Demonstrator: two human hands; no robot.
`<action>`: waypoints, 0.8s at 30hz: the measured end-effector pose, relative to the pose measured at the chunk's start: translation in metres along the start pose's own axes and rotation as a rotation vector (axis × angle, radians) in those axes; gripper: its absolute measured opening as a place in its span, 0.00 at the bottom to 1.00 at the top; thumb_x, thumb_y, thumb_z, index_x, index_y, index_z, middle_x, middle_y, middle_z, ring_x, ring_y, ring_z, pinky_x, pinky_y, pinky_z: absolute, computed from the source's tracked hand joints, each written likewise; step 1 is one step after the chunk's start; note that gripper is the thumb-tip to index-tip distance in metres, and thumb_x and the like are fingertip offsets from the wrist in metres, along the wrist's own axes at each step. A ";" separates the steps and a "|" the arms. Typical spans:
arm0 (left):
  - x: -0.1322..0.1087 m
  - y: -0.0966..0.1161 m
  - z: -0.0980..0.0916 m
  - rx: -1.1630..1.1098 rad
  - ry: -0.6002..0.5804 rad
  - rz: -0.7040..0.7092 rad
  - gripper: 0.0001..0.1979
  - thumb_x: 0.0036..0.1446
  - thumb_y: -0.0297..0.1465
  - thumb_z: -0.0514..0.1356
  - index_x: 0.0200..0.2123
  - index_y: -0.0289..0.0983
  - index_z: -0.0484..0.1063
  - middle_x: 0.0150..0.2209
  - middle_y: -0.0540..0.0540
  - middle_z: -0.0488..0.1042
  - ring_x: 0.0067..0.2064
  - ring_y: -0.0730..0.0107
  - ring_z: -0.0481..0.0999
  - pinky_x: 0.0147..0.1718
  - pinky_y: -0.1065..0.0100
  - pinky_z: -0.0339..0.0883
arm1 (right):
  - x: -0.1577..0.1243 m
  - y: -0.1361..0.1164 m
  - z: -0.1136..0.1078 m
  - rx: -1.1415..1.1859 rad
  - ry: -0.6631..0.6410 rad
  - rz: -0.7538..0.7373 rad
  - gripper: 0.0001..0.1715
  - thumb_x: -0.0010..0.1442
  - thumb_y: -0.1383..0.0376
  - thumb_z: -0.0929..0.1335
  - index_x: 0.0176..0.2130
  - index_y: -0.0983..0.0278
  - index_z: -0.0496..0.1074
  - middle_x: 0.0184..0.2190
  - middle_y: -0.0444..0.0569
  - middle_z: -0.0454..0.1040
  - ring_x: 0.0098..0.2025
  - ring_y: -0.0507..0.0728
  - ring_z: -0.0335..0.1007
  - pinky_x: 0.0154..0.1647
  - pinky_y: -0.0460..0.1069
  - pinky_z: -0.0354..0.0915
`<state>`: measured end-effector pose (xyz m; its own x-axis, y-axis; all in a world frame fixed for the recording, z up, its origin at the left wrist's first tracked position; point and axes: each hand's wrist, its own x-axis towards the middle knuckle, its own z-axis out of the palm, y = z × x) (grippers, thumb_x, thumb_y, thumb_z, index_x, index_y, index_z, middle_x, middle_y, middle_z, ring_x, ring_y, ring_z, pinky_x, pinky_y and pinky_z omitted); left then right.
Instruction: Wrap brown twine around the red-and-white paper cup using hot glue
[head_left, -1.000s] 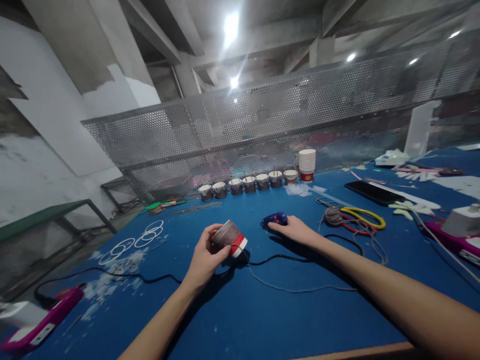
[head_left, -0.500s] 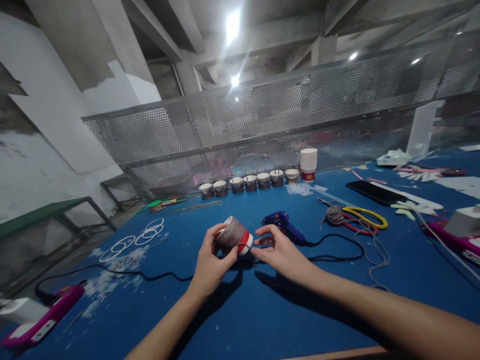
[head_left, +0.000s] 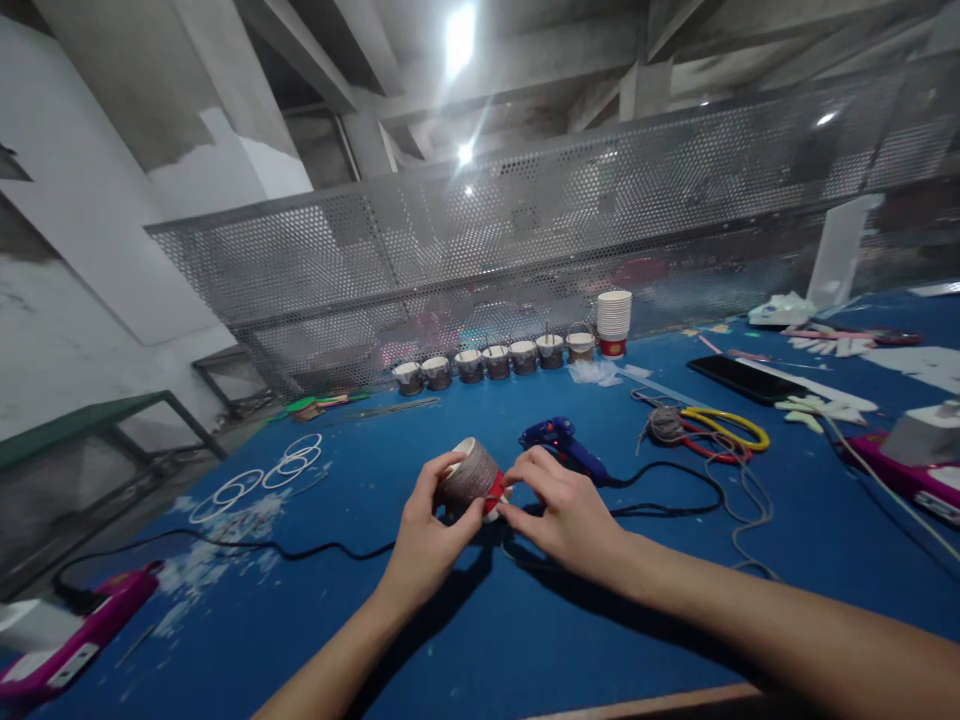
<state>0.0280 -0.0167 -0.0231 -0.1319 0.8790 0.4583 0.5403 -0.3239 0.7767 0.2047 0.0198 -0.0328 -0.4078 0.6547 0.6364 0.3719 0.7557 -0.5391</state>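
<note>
A paper cup [head_left: 471, 476] lies tilted above the blue table, its upper part wound with grey cord and a red and white band bare near its base. My left hand [head_left: 433, 525] holds it, thumb in front and fingers round the rim side. At the cup's base end, my right hand [head_left: 559, 500] has its thumb and fingers pinched near the red band; the cord there is too small to make out clearly. Behind my right hand lies a blue glue gun [head_left: 562, 442]. Grey cord also runs to a ball [head_left: 666, 425] on the right.
Several cord-wrapped cups [head_left: 496, 362] and a cup stack [head_left: 613, 322] line the table's back. Yellow and red rings [head_left: 731, 430], a black phone [head_left: 742, 378] and a pink power strip [head_left: 900, 470] lie right. White rings [head_left: 292, 462] and another strip [head_left: 90, 630] are left.
My right hand has moved in against the cup's base end, and its fingers have closed together. The cup stays in my left hand. The view has shifted slightly.
</note>
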 end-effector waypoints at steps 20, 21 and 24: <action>0.002 0.003 0.003 -0.050 -0.188 -0.097 0.19 0.48 0.31 0.61 0.45 0.40 0.67 0.42 0.47 0.72 0.36 0.68 0.72 0.32 0.70 0.66 | 0.001 0.010 0.004 -0.160 0.037 -0.122 0.06 0.54 0.71 0.67 0.26 0.64 0.70 0.25 0.44 0.74 0.25 0.50 0.64 0.30 0.47 0.54; 0.002 0.002 0.002 -0.050 -0.192 -0.099 0.19 0.48 0.30 0.61 0.45 0.40 0.67 0.42 0.47 0.72 0.36 0.68 0.72 0.32 0.69 0.66 | 0.001 0.010 0.004 -0.161 0.032 -0.115 0.06 0.54 0.71 0.68 0.26 0.64 0.70 0.25 0.44 0.74 0.25 0.50 0.65 0.30 0.47 0.54; 0.002 0.001 0.001 -0.054 -0.201 -0.095 0.19 0.48 0.29 0.60 0.46 0.40 0.66 0.41 0.47 0.72 0.35 0.68 0.72 0.32 0.69 0.66 | 0.001 0.010 0.004 -0.154 0.018 -0.096 0.06 0.54 0.71 0.68 0.26 0.64 0.70 0.25 0.43 0.74 0.25 0.50 0.66 0.30 0.47 0.54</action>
<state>0.0293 -0.0152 -0.0220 -0.0094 0.9568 0.2906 0.4877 -0.2493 0.8366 0.2047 0.0284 -0.0401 -0.4327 0.5783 0.6916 0.4559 0.8022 -0.3855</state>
